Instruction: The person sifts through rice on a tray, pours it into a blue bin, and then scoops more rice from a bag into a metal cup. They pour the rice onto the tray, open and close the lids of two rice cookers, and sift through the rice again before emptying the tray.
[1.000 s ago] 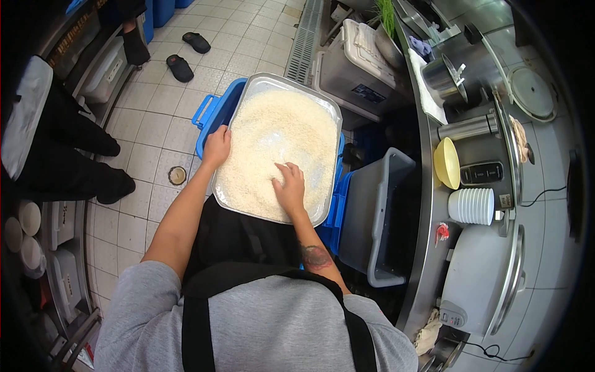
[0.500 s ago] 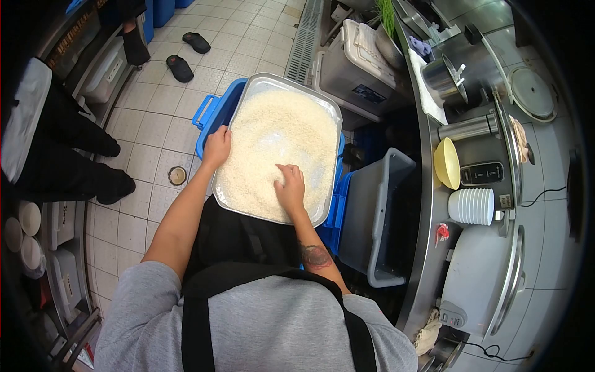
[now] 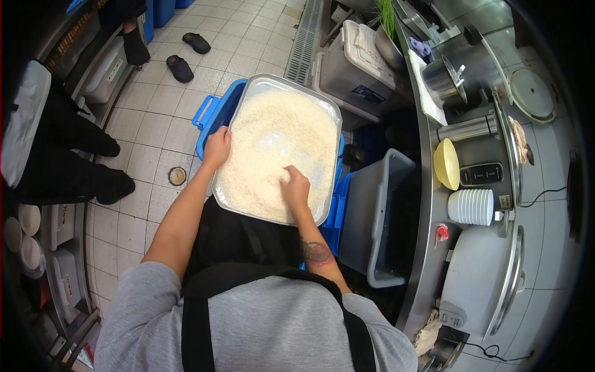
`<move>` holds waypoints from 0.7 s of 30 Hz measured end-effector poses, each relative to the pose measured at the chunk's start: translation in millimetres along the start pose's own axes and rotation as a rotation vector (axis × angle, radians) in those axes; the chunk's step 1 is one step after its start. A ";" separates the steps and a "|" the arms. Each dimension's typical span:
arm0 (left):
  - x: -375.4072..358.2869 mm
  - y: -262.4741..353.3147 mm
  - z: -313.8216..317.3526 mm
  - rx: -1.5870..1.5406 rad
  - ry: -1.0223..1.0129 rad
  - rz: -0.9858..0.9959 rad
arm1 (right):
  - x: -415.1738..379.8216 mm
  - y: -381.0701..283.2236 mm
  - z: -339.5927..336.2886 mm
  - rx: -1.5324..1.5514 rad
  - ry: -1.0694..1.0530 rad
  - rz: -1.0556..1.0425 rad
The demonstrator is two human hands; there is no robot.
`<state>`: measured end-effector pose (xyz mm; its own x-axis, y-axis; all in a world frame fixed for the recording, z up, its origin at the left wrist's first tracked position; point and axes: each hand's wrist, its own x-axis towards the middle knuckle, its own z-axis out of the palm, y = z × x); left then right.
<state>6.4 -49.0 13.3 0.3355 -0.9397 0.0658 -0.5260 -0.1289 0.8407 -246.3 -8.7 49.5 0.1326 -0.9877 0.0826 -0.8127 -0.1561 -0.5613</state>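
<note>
A large metal tray (image 3: 253,83) rests over a blue bin (image 3: 232,99). White rice-like grains (image 3: 254,124) cover most of it, thinner at the middle and right, where metal shows through. My left hand (image 3: 217,147) is closed on the tray's left rim. Over the grains at the lower right is my right hand (image 3: 295,187), its fingers curled together and pointing down; their tips are partly hidden, and I cannot make out whether grains are between them.
Right of the tray stands a grey tub (image 3: 365,214), beside a steel counter with a yellow bowl (image 3: 446,163) and stacked white bowls (image 3: 471,206). A person in black trousers (image 3: 68,155) stands at the left. Black shoes (image 3: 180,69) lie on the floor.
My right hand has shifted slightly right, and its fingers, spread before, have drawn together. My left hand and the tray have stayed in place.
</note>
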 end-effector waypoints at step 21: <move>-1.4 2.7 -1.3 0.003 0.008 0.001 | -1.4 -0.8 -1.2 -0.077 0.039 -0.022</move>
<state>5.5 -47.6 16.1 0.3414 -0.9372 0.0710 -0.5284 -0.1289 0.8391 -246.5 -7.2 50.8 0.1303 -0.9833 0.1268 -0.8513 -0.1765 -0.4940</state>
